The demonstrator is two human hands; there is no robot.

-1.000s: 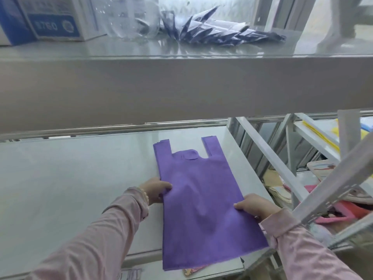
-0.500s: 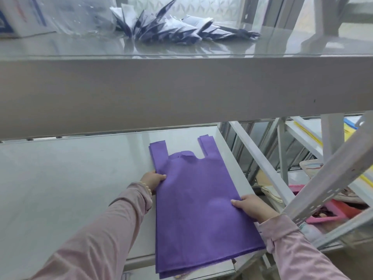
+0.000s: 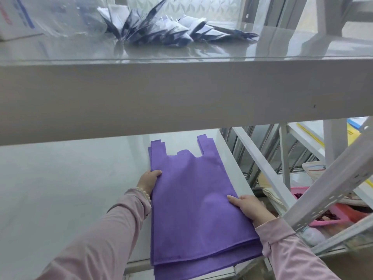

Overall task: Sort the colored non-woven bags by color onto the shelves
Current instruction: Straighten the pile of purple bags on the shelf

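Saw, far left on the glossy grey upper shelf point(image 3: 181, 93), a white cardboard box with blue print point(image 3: 18, 17), blurred and cut off by the frame edge. Noted crumpled clear plastic film point(image 3: 66, 15) just beside it. Further right on the same surface, noted a fanned heap of folded dark-blue-and-white packets point(image 3: 171, 29).

Found beneath it the pale grey lower shelf point(image 3: 60, 188). Had both arms, in pale pink sleeves point(image 3: 96, 235), stretched in under the upper shelf. Wore a string of pale beads point(image 3: 144, 192) at the left wrist.

Gripped the left edge of the stack of purple non-woven bags point(image 3: 191, 199) with the left hand point(image 3: 149, 178), fingers curled over onto the top bag. Had that stack lying flat at the right end of the lower shelf, with its cut-out handles pointing to the back. Left its bottom ends overhanging the front lip, the layers slightly fanned there. Pinched the stack's right edge with the right hand point(image 3: 247, 207), thumb laid on top. Could not see the other fingers, hidden at the edge.

Saw, right of the shelf, white slotted metal uprights point(image 3: 333, 186) crossing at a slant. Made out behind them a pink plastic tray point(image 3: 331, 217), its dark contents too blurred to name. Caught yellow sheets point(image 3: 352, 134) on a further rack at far right.
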